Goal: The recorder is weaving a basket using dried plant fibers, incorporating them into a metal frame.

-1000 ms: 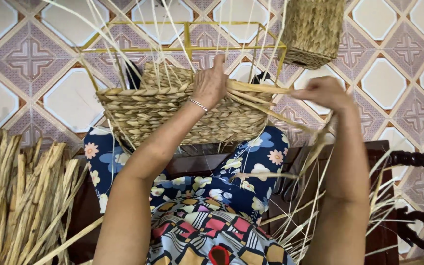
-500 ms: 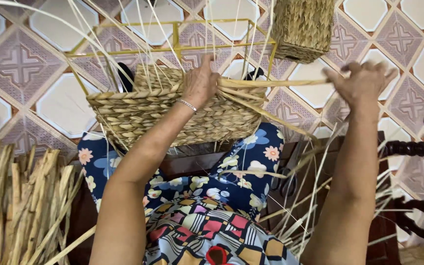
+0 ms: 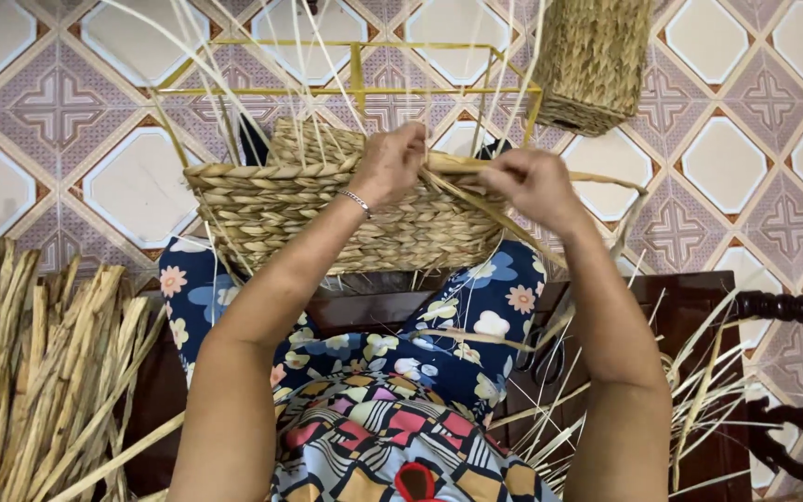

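Here, in the head view, the half-woven rectangular straw basket (image 3: 327,218) rests on the person's flower-print lap. The left hand (image 3: 390,163) presses closed on the basket's top rim; the right hand (image 3: 530,184) pinches a flat dried reed strand (image 3: 490,209) beside it, fingers curled shut.
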